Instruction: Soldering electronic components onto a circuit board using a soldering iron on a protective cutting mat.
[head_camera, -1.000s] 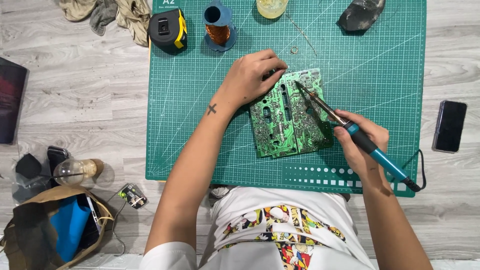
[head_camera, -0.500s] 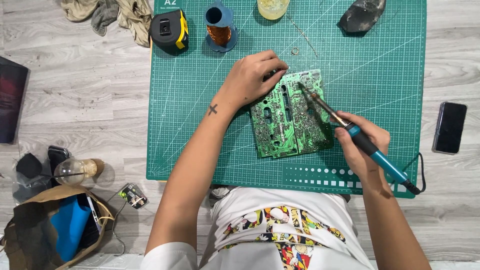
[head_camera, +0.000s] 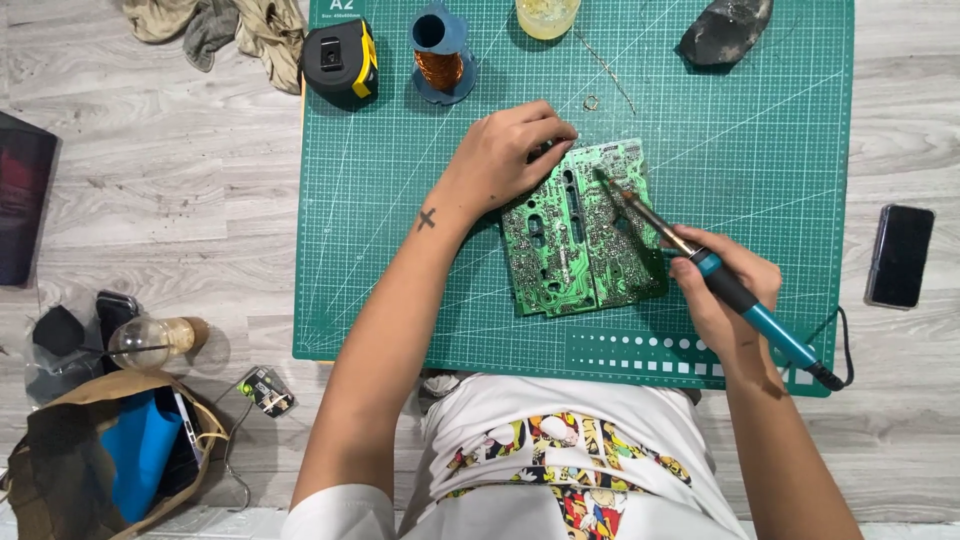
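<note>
Green circuit board (head_camera: 583, 230) is lying mid-mat, long axis running away from the person, as the left hand (head_camera: 510, 155) is pressing curled fingers on its far-left corner and the right hand (head_camera: 725, 285), nearer, is gripping a blue-handled soldering iron (head_camera: 715, 278), tip touching the board's upper right.

A home hobby electronics corner: green cutting mat (head_camera: 400, 260) on wood-look floor (head_camera: 170, 190), circuit board (head_camera: 585, 240), soldering iron (head_camera: 720, 285).
</note>
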